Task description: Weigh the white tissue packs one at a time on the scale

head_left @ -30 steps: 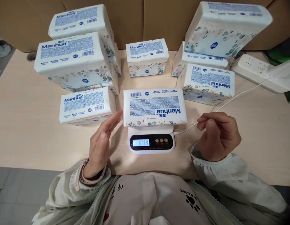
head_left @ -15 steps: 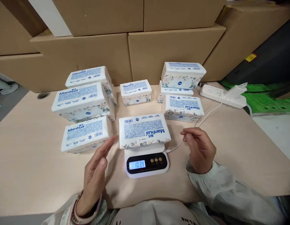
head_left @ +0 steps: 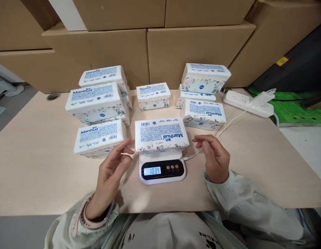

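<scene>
A white Manhua tissue pack [head_left: 161, 135] lies on a white digital scale [head_left: 162, 178], whose lit display reads 103.4. Just left of that pack, my left hand [head_left: 112, 173] is held with fingers apart and nothing in it. On the pack's right side, my right hand [head_left: 214, 157] hovers a little away from it, fingers loosely bent, holding nothing. Near my left fingertips sits another tissue pack [head_left: 100, 138], at the front of the left group. A small pack [head_left: 153, 97] stands behind the scale.
More packs are stacked at left [head_left: 96, 100] and right [head_left: 205, 79]. A white power strip [head_left: 248, 103] lies at the right rear, with a cable running to the scale. Cardboard boxes [head_left: 196, 52] line the table's back edge. A round hole [head_left: 53, 97] is at the left rear.
My left hand has spread its fingers and shifted slightly right. My right hand has come slightly closer to the pack. The view has tilted, so the table items appear higher.
</scene>
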The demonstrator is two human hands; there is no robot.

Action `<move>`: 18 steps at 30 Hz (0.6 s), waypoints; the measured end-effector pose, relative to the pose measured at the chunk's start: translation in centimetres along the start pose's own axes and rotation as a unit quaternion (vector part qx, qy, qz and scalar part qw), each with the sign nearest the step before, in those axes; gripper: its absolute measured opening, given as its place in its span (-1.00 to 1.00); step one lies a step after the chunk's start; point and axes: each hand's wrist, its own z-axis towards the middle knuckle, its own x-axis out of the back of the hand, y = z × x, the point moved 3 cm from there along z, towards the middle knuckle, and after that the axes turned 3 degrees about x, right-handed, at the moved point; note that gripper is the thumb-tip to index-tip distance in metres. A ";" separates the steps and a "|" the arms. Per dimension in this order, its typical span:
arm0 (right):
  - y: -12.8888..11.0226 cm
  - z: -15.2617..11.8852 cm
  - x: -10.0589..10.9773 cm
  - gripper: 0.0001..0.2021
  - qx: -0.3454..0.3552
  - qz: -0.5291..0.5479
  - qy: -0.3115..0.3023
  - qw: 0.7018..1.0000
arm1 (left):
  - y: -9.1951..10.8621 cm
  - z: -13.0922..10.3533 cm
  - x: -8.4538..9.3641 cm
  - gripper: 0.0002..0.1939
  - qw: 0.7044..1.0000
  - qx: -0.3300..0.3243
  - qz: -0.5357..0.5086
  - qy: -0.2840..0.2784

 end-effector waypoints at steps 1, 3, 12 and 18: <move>-0.2 0.1 0.0 -0.75 -0.005 0.000 -0.011 1.000 | 0.2 0.0 -0.1 -0.59 1.000 0.008 0.000 -0.002; -0.7 0.2 -0.2 -0.71 -0.023 -0.013 -0.049 0.998 | 0.7 0.0 -0.3 -0.53 0.999 0.027 0.000 -0.018; -2.1 3.8 -2.5 -0.35 -0.041 -0.044 -0.186 0.981 | 4.0 2.0 -3.6 -0.40 0.994 -0.005 -0.018 -0.112; -1.8 11.2 -5.6 -0.35 0.063 -0.038 -0.154 0.985 | 6.5 7.6 -6.4 -0.48 0.981 -0.182 -0.064 -0.027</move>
